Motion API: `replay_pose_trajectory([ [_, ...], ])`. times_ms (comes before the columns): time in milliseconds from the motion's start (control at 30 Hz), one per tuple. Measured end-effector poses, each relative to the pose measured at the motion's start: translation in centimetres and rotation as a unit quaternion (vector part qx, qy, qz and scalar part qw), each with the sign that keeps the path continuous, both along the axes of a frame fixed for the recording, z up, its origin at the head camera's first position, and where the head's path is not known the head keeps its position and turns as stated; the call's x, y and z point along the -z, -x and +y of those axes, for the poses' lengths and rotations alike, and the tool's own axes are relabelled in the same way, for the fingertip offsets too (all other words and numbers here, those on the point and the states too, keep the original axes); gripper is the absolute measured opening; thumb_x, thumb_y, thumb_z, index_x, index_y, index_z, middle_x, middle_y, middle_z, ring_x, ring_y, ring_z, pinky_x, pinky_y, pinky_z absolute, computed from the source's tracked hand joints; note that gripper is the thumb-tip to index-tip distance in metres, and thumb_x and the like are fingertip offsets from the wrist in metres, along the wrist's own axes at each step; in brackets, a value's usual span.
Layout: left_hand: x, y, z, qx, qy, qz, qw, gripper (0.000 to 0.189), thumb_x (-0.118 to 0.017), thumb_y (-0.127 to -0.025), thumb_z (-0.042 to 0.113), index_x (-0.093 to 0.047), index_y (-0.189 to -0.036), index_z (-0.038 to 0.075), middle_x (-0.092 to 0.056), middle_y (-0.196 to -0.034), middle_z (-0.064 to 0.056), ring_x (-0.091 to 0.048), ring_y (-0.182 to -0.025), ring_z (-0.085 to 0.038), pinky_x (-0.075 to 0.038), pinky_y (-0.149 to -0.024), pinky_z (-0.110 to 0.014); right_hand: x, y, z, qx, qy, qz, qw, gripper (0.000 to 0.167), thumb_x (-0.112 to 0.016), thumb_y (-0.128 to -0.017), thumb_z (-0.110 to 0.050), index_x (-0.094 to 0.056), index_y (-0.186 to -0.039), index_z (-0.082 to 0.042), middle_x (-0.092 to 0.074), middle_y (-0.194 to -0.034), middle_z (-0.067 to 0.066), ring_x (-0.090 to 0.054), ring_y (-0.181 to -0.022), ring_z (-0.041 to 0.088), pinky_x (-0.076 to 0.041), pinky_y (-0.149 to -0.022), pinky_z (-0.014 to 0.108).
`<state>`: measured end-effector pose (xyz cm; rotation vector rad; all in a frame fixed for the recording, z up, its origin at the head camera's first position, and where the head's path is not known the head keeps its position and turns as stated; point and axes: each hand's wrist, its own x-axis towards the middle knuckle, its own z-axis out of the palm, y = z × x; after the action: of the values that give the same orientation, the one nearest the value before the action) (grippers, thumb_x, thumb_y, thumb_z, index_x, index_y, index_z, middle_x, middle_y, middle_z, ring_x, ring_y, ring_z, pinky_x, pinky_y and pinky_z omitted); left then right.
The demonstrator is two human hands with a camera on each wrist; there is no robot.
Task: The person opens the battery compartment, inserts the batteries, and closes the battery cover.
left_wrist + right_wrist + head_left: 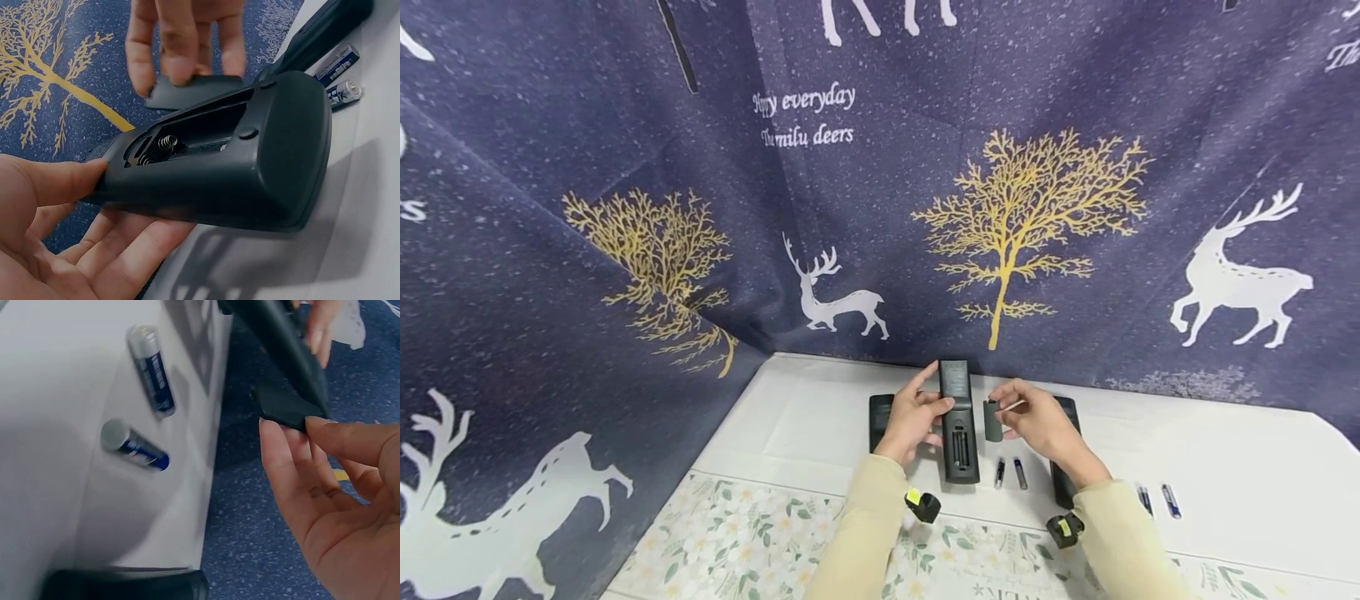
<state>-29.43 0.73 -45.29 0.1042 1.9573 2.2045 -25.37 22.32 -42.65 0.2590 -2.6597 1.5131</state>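
Note:
A black remote control is held back side up in my left hand, with the thumb on its back and the fingers beneath. Its battery compartment is uncovered, and metal springs show inside. Just to the right, my right hand pinches the black battery cover between thumb and fingers, apart from the remote in the head view. On the white table below the right hand lie two AAA-looking batteries, one dark battery and one blue battery beside it.
Another black remote lies left of the left hand, and a third remote lies partly under the right forearm. Farther right are two more batteries. A patterned blue cloth hangs behind the table; a floral cloth covers its front.

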Motion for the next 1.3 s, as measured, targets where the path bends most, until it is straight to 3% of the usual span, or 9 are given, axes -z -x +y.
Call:
replay_pose_trajectory([
  [500,0.1,0.1,0.1,-0.002,-0.003,0.007,1.0000,0.072,-0.075,-0.097,0.002,-0.053,-0.159,0.030,-0.071,-0.115,-0.010,-0.059,-0.078,-0.020,-0.061,-0.049,-0.037,1.6,1.6,0.6,0.018,-0.031,-0.080,0.9962,0.024,-0.060,-0.094,0.020,-0.062,-0.114,0.008,-0.060,-0.100,0.017,-0.069,-0.086,0.026,-0.065,-0.069,0.041],
  [967,-0.1,-0.1,0.1,-0.002,-0.009,0.007,0.9999,0.072,-0.075,-0.097,0.001,-0.053,-0.159,0.027,-0.071,-0.113,-0.011,-0.060,-0.078,-0.022,-0.062,-0.049,-0.041,2.4,2.3,1.0,0.024,-0.156,-0.044,0.9864,0.033,-0.079,-0.086,0.008,-0.066,-0.116,0.007,-0.065,-0.096,0.013,-0.067,-0.072,0.019,-0.056,-0.071,0.042],
  [1300,-0.1,0.0,0.0,-0.005,-0.014,0.004,0.9999,0.072,-0.075,-0.097,0.001,-0.052,-0.160,0.027,-0.070,-0.113,-0.011,-0.060,-0.077,-0.021,-0.062,-0.050,-0.043,2.4,2.3,0.8,0.023,-0.218,-0.040,0.9748,0.029,-0.081,-0.087,0.004,-0.069,-0.114,0.005,-0.072,-0.094,0.013,-0.068,-0.084,0.026,-0.058,-0.078,0.047],
])
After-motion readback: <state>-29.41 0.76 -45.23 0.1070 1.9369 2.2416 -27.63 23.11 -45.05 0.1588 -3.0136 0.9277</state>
